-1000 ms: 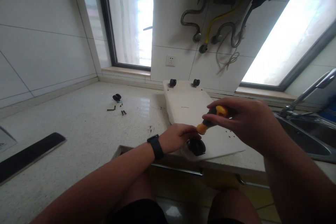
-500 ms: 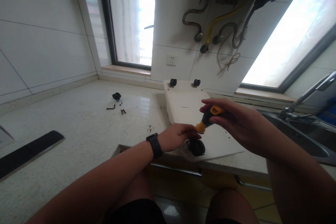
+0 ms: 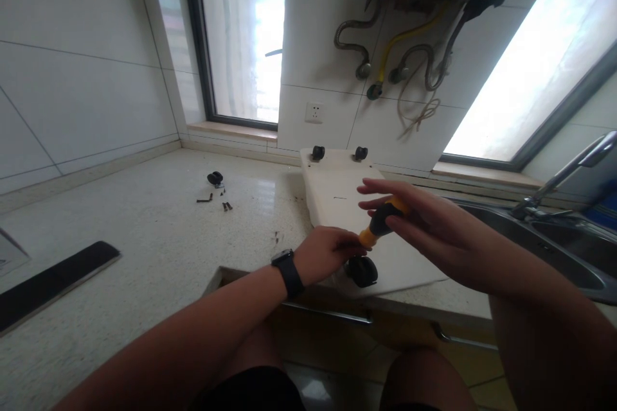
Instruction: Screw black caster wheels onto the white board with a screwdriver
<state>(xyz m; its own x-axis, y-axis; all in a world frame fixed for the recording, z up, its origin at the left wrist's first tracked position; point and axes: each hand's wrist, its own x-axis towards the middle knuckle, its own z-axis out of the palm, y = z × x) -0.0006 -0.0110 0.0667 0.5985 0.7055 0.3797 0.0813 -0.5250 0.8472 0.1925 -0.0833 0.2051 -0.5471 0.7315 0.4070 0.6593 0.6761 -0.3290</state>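
Right grip [image 3: 429, 225] loosely grasps a yellow-and-black screwdriver [image 3: 380, 220] tilted above the white panel [image 3: 340, 180] on the counter [image 3: 159, 231]; left grip [image 3: 322, 253] touches its lower end beside a black caster [image 3: 363, 271], hold unclear

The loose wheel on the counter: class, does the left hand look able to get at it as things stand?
Probably yes, with a stretch: nothing visible stands between the left hand and the loose wheel, lying on the counter near screws. That hand is busy at the front of the screwdriver, though.

Lettering, numbers, signs — none legible
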